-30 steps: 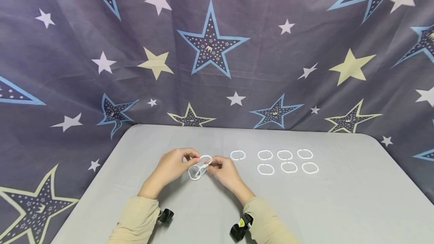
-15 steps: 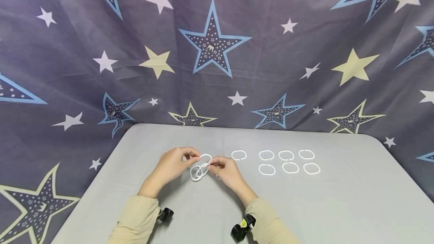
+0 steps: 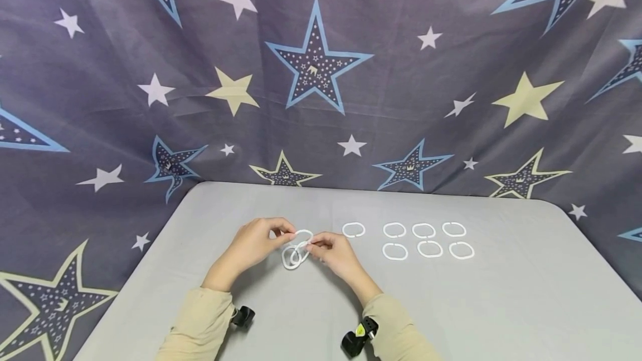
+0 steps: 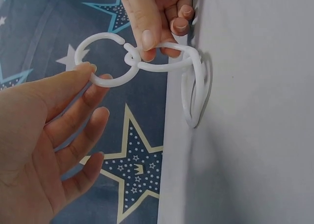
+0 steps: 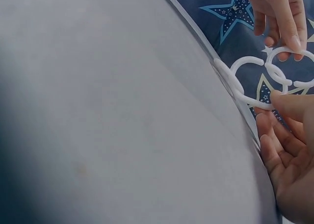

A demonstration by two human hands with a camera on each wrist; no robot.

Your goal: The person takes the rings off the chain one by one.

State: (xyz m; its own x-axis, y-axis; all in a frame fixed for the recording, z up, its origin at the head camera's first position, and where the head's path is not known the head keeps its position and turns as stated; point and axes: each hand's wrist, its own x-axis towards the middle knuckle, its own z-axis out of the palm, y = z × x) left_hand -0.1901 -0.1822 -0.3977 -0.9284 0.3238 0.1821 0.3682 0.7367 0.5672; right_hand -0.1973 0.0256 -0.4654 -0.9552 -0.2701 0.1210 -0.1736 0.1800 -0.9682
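Observation:
Three white plastic C-shaped rings hang linked in a short chain between my hands, above the table. My left hand [image 3: 257, 241] pinches the upper ring [image 4: 100, 36] between thumb and fingertips. Through it passes the middle ring [image 4: 162, 67], gripped by the thumb and fingers of my right hand [image 3: 333, 252]. The lowest ring [image 4: 199, 94] dangles from the middle one, untouched by either hand. A narrow gap shows in the upper ring, close to where it meets the middle ring, in the left wrist view. My right fingers partly hide the middle ring.
On the grey table [image 3: 451, 305], a single white ring [image 3: 354, 223] lies just beyond my right hand. Farther right, several more rings [image 3: 394, 244] lie in two rows. A star-patterned curtain [image 3: 391, 105] hangs behind the table.
The linked rings have turned slightly and the lowest has swung a little. My right fingers have shifted slightly on the middle ring. Both hands keep their hold; the rings on the table stay put.

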